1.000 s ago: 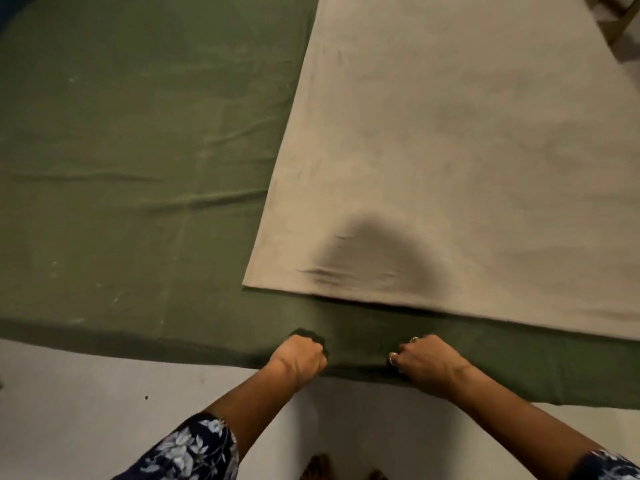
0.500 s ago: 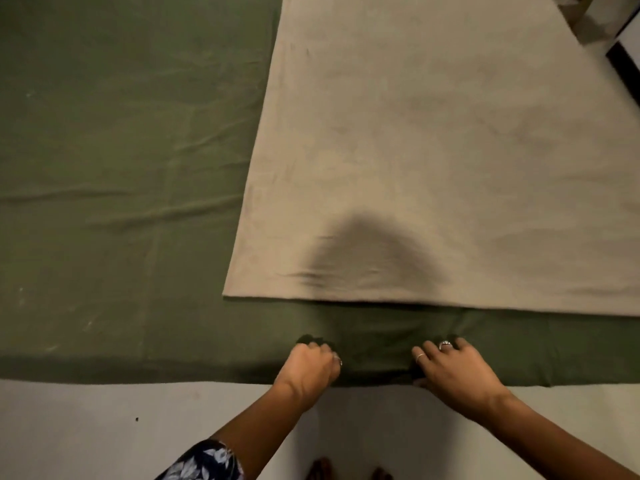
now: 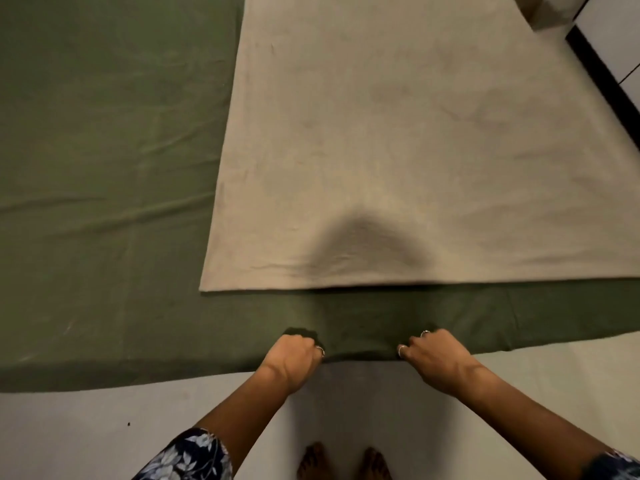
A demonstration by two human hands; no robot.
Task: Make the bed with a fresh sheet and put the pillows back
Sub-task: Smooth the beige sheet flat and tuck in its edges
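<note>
While both hands are working at the near edge of the bed, the head view is showing the left hand [image 3: 292, 355] gripping the green sheet [image 3: 104, 168], its fingers curled tight around a small bunch of cloth that is poking up just beyond the knuckles. The right hand [image 3: 434, 355] is gripping the same hem close by, fingers curled down into the fabric, with rings showing on the nearest fingers [image 3: 403, 349]. Between the two fists the green sheet is lying taut and slightly creased. Just beyond the fingers, a beige sheet [image 3: 398, 133] is lying flat on top of the green one, its near edge running parallel to the hem and its corner sitting beyond and left of the left hand. Below the wrists, bare feet [image 3: 343, 462] are standing on the pale floor [image 3: 86, 427], and floral sleeves [image 3: 194, 459] are covering the forearms.
</note>
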